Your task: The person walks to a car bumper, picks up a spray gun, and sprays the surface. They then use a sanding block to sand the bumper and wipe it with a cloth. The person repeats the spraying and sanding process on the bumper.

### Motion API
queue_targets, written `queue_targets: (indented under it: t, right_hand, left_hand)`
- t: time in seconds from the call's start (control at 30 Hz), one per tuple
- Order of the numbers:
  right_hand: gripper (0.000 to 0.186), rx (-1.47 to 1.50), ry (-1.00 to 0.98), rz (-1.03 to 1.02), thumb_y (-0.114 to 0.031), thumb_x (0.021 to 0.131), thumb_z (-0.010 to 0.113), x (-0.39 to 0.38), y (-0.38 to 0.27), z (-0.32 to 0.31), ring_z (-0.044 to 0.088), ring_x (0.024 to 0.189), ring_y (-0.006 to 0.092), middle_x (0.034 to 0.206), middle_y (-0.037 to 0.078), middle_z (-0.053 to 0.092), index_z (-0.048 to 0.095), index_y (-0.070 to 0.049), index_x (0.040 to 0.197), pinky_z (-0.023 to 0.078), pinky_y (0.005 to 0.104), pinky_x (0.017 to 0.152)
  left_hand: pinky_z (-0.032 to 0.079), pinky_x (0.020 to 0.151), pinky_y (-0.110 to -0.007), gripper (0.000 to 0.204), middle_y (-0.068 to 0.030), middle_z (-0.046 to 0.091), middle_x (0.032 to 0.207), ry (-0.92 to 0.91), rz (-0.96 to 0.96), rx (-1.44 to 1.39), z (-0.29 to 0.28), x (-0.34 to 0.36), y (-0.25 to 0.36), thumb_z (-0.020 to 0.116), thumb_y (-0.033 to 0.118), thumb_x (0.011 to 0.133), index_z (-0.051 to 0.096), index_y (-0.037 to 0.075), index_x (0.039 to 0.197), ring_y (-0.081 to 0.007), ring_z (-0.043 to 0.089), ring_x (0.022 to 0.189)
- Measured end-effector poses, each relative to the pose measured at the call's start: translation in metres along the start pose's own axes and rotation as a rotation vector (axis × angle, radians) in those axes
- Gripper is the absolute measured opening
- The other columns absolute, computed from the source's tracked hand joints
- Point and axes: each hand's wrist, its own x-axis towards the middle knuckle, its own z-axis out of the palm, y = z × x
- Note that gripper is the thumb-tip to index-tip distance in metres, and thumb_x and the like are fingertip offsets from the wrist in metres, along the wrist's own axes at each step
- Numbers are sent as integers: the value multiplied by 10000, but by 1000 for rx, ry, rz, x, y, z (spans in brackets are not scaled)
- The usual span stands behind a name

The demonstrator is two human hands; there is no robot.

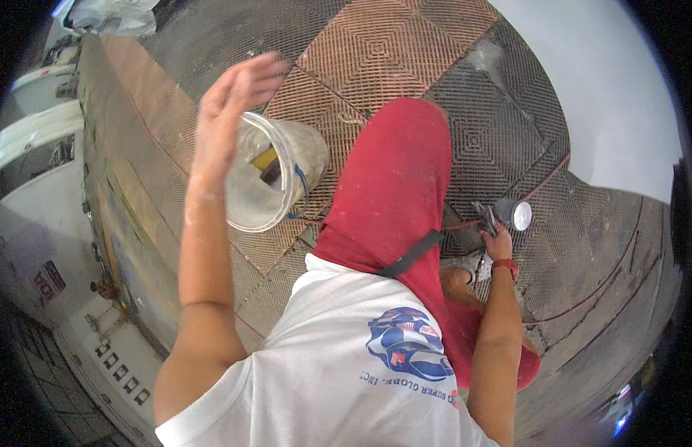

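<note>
My left hand [245, 93] is raised above the far side of a translucent white bucket [308, 153], fingers stretched out and slightly smeared by motion; nothing shows in it. The bucket lies tipped or strongly slanted, and a yellow and dark block [265, 164], perhaps a sponge, is inside. At the right, low over the floor, my right hand [498, 242] is closed round a grey hand tool [504, 211] with a round white face. It resembles a small sander, though its kind is not certain. A red band circles my right wrist.
Brown and grey ribbed floor tiles [375, 48] lie under my bent knee. A thin red hose [547, 179] runs across them near the tool. A large smooth white panel [621, 89] stands at the upper right. Clear plastic sheeting [118, 16] hangs at the upper left.
</note>
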Motion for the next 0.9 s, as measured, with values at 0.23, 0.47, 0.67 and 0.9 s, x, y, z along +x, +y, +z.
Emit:
queue_targets:
  t: [0.23, 0.47, 0.67, 0.9]
  right_hand:
    - [606, -3, 60, 36, -269, 907, 822, 25, 39, 24, 677, 1261, 445, 1362, 261, 714, 669, -34, 1446, 532, 488, 1095]
    - [642, -144, -62, 113, -251, 877, 829, 19, -13, -10, 668, 1324, 417, 1394, 285, 703, 663, 35, 1428, 513, 447, 1131]
    - [732, -208, -112, 182, -371, 872, 849, 20, -30, -33, 737, 1177, 412, 1257, 270, 759, 642, -15, 1477, 571, 462, 1016]
    - [721, -307, -77, 211, -392, 915, 830, 18, 6, -51, 788, 968, 330, 1090, 263, 788, 632, -19, 1499, 617, 444, 885]
  left_hand:
    - [539, 1056, -401, 563, -140, 771, 1297, 50, -620, 544, -141, -46, -191, 617, 502, 1092, 718, 20, 1365, -258, 712, 1200]
    - [462, 1192, -459, 568, -190, 712, 1431, -310, -861, 606, -95, -89, -306, 601, 531, 1061, 704, 125, 1445, -363, 653, 1358]
    - [459, 1198, -503, 550, -174, 665, 1505, -566, -847, 777, -62, -104, -347, 553, 481, 1066, 685, 114, 1454, -407, 611, 1398]
    - [485, 1181, -513, 545, -196, 667, 1496, -768, -825, 792, -55, -116, -382, 554, 423, 1020, 703, 89, 1425, -381, 620, 1406]
